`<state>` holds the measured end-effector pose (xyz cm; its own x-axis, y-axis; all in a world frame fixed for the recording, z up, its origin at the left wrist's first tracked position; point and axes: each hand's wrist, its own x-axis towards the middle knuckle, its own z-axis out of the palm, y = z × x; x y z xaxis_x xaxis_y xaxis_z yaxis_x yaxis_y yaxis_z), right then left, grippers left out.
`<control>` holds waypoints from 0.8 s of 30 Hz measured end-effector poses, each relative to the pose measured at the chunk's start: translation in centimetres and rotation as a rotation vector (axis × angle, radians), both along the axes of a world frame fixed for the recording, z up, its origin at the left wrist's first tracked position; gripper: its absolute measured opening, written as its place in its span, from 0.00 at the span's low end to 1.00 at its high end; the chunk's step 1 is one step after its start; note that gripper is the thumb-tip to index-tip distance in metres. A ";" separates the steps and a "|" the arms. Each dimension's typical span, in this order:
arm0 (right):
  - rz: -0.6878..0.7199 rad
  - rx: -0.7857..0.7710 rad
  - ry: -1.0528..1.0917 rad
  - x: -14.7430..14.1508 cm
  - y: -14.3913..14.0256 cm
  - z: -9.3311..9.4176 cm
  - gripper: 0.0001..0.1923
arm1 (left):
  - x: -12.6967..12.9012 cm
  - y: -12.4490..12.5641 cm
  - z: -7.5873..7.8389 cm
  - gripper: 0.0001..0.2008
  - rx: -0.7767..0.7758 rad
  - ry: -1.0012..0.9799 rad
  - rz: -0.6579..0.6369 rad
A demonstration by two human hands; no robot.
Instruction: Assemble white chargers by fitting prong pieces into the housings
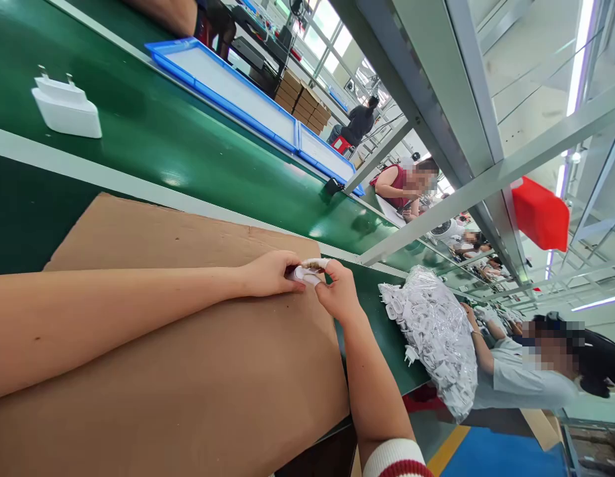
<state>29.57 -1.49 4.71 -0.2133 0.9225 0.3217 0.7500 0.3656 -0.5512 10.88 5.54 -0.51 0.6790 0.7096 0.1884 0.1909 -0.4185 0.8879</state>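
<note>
While both hands meet over the far edge of the cardboard sheet (188,371), they pinch one small white plastic part (305,273) between them: the left hand (270,273) closes on its near end with thumb and fingers, and the right hand (338,291) grips the other end, a white fingertip cover showing on one of its fingers. Most of the part is hidden by the fingers, so its exact shape cannot be told, but it looks like a hard, smooth moulded piece, light and stiff, probably a little slippery and best held by its flat sides as it is now. Brown and matte, the cardboard offers a soft, grippy layer over the counter. Beyond it runs a glossy green belt (153,126) carrying a white plug adapter (66,107), blocky with two metal pins standing up. To the right lies a heap of white parts in clear bags (437,331), crinkly and loose, near a co-worker's arm.
</note>
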 end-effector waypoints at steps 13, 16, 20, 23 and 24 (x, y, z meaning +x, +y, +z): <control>-0.241 -0.090 -0.302 -2.8 0.1 1.5 0.24 | 0.1 -0.2 0.1 0.20 0.031 0.003 0.035; -0.303 -0.150 0.004 -2.1 0.0 0.0 0.26 | 0.2 -0.6 0.0 0.21 0.035 0.013 0.042; -0.277 -0.111 0.483 -0.8 0.6 -3.0 0.30 | 0.5 0.5 0.2 0.21 0.013 0.075 0.069; -0.361 -0.059 0.617 0.0 1.3 -4.9 0.32 | 0.4 3.4 1.2 0.18 0.033 0.119 0.246; -0.393 -0.066 0.625 0.1 1.5 -5.3 0.31 | 0.3 4.6 1.6 0.17 0.046 0.134 0.332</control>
<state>29.67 0.02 -0.62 0.3416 0.9146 0.2162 0.3580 0.0861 -0.9297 11.18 10.16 1.09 0.4336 0.8885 0.1501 0.4368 -0.3530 0.8274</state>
